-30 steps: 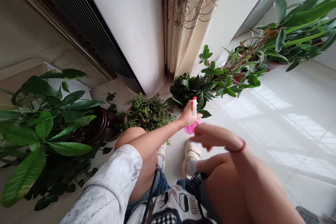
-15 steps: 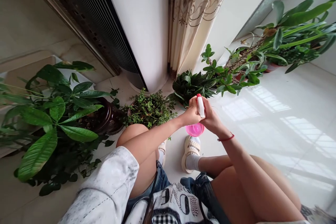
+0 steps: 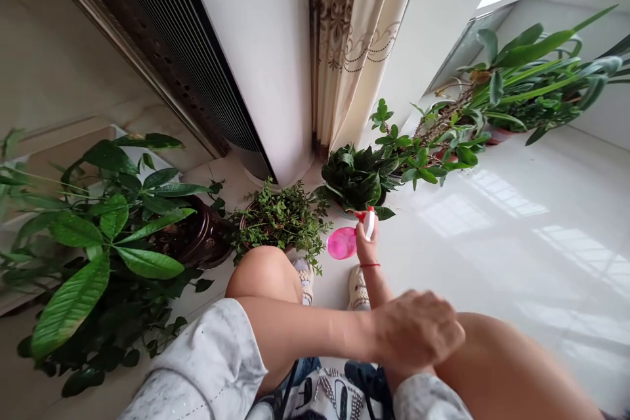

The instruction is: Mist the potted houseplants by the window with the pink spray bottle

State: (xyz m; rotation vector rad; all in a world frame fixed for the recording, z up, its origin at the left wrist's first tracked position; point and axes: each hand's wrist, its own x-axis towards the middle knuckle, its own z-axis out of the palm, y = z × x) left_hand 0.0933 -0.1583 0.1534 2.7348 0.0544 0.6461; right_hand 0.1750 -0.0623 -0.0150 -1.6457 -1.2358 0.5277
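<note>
My right hand [image 3: 367, 244], with a red cord at the wrist, is wrapped round the neck of a spray bottle [image 3: 342, 243]. The bottle has a clear pink body and a red and white trigger head, and it hangs over the floor tiles. Just beyond it grows a dark leafy plant [image 3: 357, 174] in a pot. My left hand [image 3: 418, 329] lies across my right forearm, near the right sleeve. Its fingers look curled in and are blurred; what they grip, if anything, is hidden.
A bushy small-leaved plant [image 3: 283, 216] stands left of the bottle, and a broad-leaved plant [image 3: 105, 216] in a glossy brown pot [image 3: 209, 236] farther left. Behind are a tall white appliance [image 3: 256, 46] and a curtain [image 3: 357, 46]. Several potted plants [image 3: 522, 79] line the right wall.
My left hand has come off the spray bottle and moved back and right onto my right forearm. My right hand still holds the bottle, now slightly lower and left in view.
</note>
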